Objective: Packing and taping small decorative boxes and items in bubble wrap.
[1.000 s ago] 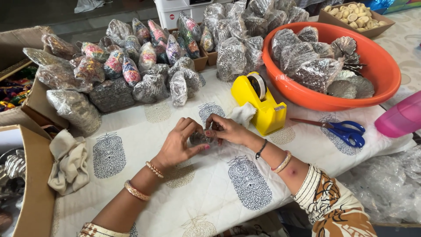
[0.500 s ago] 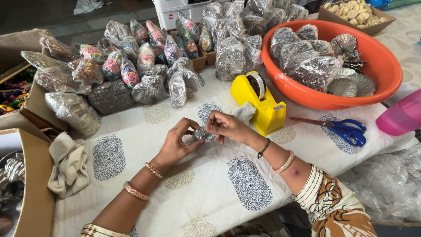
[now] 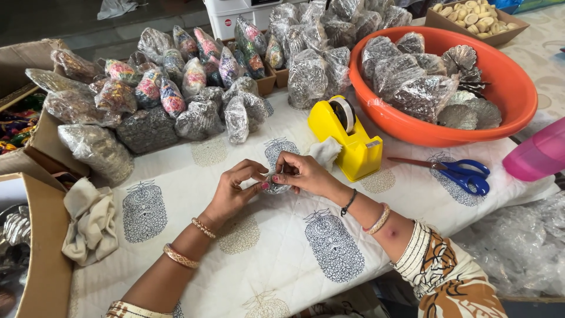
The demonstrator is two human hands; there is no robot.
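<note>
Above the printed white cloth (image 3: 282, 259), the left hand (image 3: 235, 191) and the right hand (image 3: 303, 174) together pinched a small silvery packet (image 3: 274, 187), crinkled and shiny, mostly hidden between the fingertips. Just right stood a yellow tape dispenser (image 3: 347, 138), then blue scissors (image 3: 462, 174).

Left hand (image 3: 231, 191): pink-painted nails, two gold-toned bangles on the forearm (image 3: 189, 242), thinner one nearer the wrist; patterned sleeve edge past them. Right hand (image 3: 301, 172): pink nails, thin black thread band (image 3: 348, 202), beaded pinkish-gold bangle (image 3: 379, 219) beyond it, then cream sleeve with brown-and-black print (image 3: 447, 277).
</note>
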